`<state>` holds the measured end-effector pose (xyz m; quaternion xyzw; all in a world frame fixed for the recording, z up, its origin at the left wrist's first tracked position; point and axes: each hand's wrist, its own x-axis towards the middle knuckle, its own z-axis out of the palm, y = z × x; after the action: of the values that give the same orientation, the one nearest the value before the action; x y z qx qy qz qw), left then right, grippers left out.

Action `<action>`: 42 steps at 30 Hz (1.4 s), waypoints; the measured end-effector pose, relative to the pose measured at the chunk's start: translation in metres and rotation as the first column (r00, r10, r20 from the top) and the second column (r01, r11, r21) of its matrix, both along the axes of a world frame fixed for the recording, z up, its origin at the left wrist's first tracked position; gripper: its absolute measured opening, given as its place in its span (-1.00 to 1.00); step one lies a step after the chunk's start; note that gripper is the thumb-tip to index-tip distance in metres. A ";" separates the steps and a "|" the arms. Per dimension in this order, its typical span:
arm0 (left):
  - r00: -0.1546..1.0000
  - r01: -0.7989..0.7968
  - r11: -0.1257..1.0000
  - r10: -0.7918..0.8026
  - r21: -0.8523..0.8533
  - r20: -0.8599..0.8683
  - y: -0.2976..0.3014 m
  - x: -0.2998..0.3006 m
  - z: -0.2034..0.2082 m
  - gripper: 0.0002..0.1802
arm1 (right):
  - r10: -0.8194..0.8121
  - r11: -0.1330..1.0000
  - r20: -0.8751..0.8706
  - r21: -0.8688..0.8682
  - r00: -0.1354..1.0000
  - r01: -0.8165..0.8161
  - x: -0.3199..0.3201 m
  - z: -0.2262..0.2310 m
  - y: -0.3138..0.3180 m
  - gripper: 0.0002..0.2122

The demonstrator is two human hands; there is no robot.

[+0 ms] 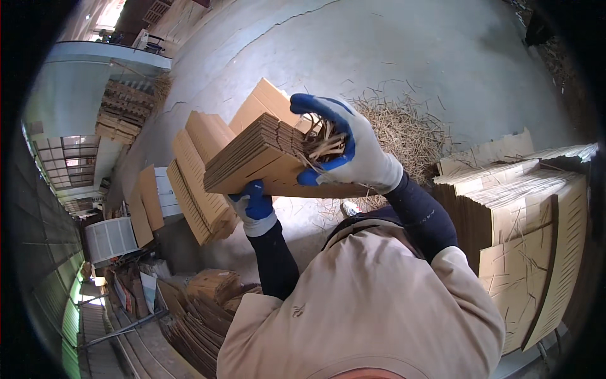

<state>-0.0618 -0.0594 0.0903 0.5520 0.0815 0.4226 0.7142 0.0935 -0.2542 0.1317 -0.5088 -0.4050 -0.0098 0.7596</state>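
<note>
A thick stack of brown cardboard sheets [255, 155] with slotted edges is raised in front of me, tilted. My left hand [254, 205], in a white glove with blue coating, is closed on the stack's lower edge from below. My right hand [353, 145], gloved the same way, curls around a bunch of thin cardboard strips [327, 140] at the stack's right end. Its thumb lies near the stack's lower side, and the strips stick out between fingers and thumb. Below and beyond the hands, a heap of loose strips [404, 129] covers part of the floor.
Slotted cardboard stacks [201, 174] stand on the left, with a cardboard sheet [146, 205] leaning nearby. A large cardboard pile [524, 221], littered with strips, is close on my right. Wooden pallets [123, 107] stand farther off. Flattened cardboard [202, 328] lies at the lower left.
</note>
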 end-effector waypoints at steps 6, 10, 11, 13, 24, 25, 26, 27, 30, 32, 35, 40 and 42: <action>0.999 0.053 0.997 -0.053 -0.049 0.004 -0.009 0.005 0.011 -0.32 | -0.120 0.987 0.314 -0.062 0.942 0.146 0.008 -0.006 -0.002 -0.47; 0.999 0.028 0.998 -0.029 -0.049 -0.028 -0.010 0.003 0.009 -0.32 | -0.185 0.978 0.372 -0.020 0.910 0.207 0.006 0.000 -0.003 -0.63; 0.999 0.043 0.998 -0.044 -0.041 -0.013 -0.013 0.004 0.011 -0.32 | -0.182 0.980 0.403 -0.004 0.897 0.200 0.007 -0.002 -0.002 -0.67; 0.998 0.067 0.997 -0.067 -0.047 0.015 -0.011 0.002 0.009 -0.31 | -0.162 0.987 0.342 0.054 0.926 0.152 0.005 -0.006 0.004 -0.75; 0.999 0.034 0.988 -0.032 -0.152 0.016 -0.004 -0.009 -0.015 -0.28 | -0.045 0.998 -0.052 0.046 0.998 0.047 -0.009 -0.016 0.010 -0.87; 1.000 0.012 0.987 -0.012 -0.162 0.002 -0.004 -0.009 -0.016 -0.28 | -0.020 0.998 -0.169 0.059 0.985 0.031 -0.012 -0.018 0.010 -0.87; 1.000 0.015 0.988 -0.014 -0.152 0.003 -0.001 -0.010 -0.019 -0.28 | 0.005 0.997 -0.283 0.075 0.959 0.017 -0.017 -0.018 0.009 -0.87; 0.999 0.032 0.988 -0.032 -0.151 0.005 0.001 -0.011 -0.019 -0.29 | 0.031 0.996 -0.394 0.091 0.919 0.006 -0.020 -0.020 0.010 -0.86; 0.994 0.111 0.980 -0.109 -0.166 0.022 0.006 -0.016 -0.017 -0.31 | 0.187 0.947 -0.676 0.317 0.713 0.053 -0.011 -0.023 0.014 -0.74; 0.996 0.076 0.984 -0.067 -0.162 0.056 -0.003 -0.011 -0.017 -0.36 | 0.114 0.973 -0.727 0.219 0.677 0.071 0.001 -0.026 0.014 -0.65; 0.992 0.105 0.986 -0.095 -0.126 0.085 -0.002 -0.010 -0.019 -0.42 | 0.022 0.993 -0.674 0.103 0.738 0.065 0.007 -0.041 0.011 -0.64; 0.982 0.173 0.980 -0.164 -0.097 0.093 0.003 -0.008 -0.016 -0.42 | 0.356 0.924 -0.338 0.263 0.871 -0.276 0.011 -0.036 0.000 -0.60; 0.993 0.114 0.987 -0.113 -0.113 0.017 0.001 -0.010 -0.015 -0.40 | 0.348 0.937 -0.361 0.122 0.865 -0.327 0.005 -0.029 -0.005 -0.59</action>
<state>-0.0720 -0.0582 0.0755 0.5118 0.0701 0.3787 0.7680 0.0989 -0.2592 0.1030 -0.4005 -0.3336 0.2096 0.8273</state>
